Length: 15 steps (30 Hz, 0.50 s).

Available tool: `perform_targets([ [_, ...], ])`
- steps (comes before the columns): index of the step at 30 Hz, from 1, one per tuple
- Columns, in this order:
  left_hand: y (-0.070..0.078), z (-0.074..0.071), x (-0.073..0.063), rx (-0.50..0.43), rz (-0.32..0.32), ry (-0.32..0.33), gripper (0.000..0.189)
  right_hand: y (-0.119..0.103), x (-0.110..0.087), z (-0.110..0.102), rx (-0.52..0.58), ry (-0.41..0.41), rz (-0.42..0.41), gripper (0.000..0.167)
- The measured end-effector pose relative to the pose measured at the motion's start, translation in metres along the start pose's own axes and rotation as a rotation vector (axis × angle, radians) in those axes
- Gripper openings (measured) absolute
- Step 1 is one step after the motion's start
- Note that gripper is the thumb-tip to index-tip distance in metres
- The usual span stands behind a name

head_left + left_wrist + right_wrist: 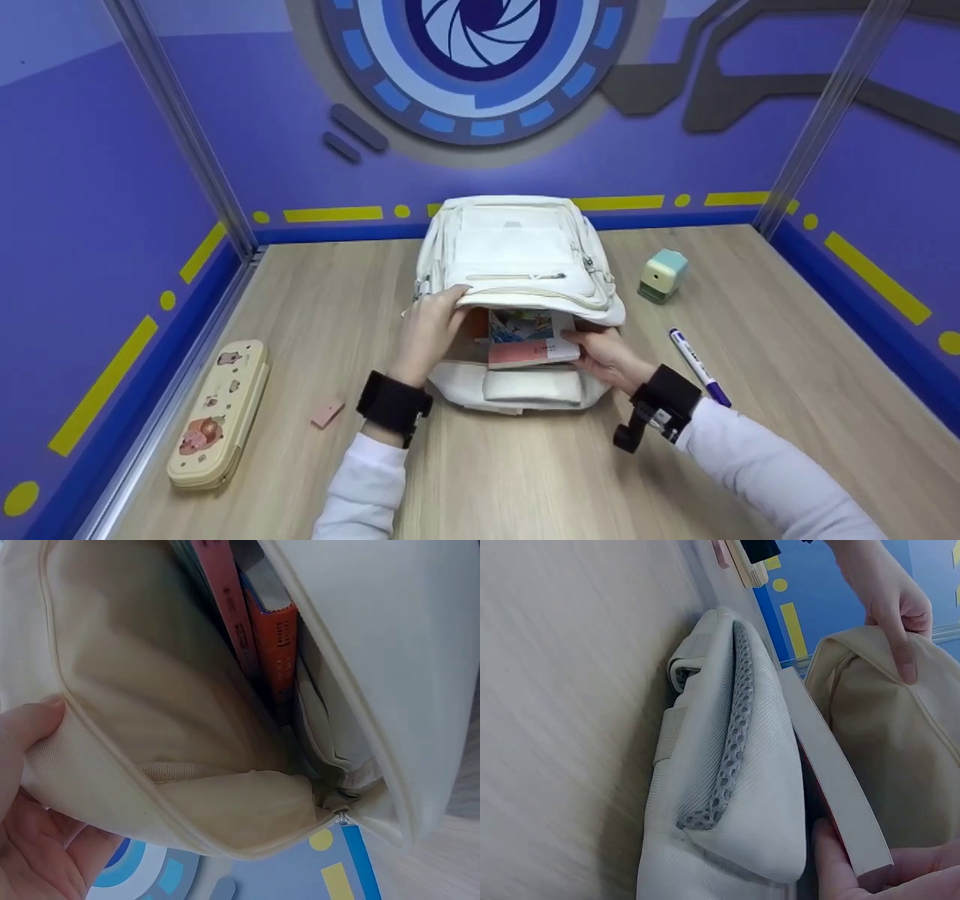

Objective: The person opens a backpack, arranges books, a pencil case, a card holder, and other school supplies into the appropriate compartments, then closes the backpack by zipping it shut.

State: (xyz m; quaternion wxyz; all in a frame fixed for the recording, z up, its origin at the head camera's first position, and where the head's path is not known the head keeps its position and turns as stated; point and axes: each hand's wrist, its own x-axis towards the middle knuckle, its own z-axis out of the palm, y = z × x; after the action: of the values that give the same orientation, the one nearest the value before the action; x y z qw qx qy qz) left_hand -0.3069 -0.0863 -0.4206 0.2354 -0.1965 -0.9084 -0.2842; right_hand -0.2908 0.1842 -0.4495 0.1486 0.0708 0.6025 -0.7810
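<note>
A white backpack (pixel 517 232) lies on the table with its main compartment gaping toward me. My left hand (pixel 431 330) pinches the upper edge of the opening and lifts it; the thumb shows on the fabric in the left wrist view. In my right hand (pixel 611 356) is a book (pixel 525 352) with a pink-and-white spine and a picture cover, gripped at its right end and partly inside the bag. Deeper in the compartment, an orange-spined book (pixel 276 652) stands beside the pink spine (pixel 229 607) in the left wrist view.
A cream pencil case (pixel 217 412) lies at the left, with a small pink eraser (pixel 328 413) nearer the bag. Right of the bag are a green-and-cream pencil sharpener (pixel 663 276) and a marker (pixel 699 366) with a purple cap. Blue-purple panels (pixel 300 150) enclose the table.
</note>
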Motion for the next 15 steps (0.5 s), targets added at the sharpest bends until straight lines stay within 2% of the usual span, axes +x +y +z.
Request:
perform_targets([
  [6, 0.000, 0.000, -0.001, 0.030, 0.004, 0.014, 0.022, 0.001, 0.018, 0.010, -0.022, 0.017, -0.031, 0.054],
  [11, 0.000, 0.000, 0.000, 0.017, 0.008, 0.005, 0.023, -0.001, 0.032, 0.016, -0.036, 0.044, -0.055, 0.031],
  [15, 0.000, -0.001, 0.000, 0.011, 0.009, 0.003, 0.023, 0.010, 0.058, 0.008, -0.023, 0.053, -0.117, 0.035],
])
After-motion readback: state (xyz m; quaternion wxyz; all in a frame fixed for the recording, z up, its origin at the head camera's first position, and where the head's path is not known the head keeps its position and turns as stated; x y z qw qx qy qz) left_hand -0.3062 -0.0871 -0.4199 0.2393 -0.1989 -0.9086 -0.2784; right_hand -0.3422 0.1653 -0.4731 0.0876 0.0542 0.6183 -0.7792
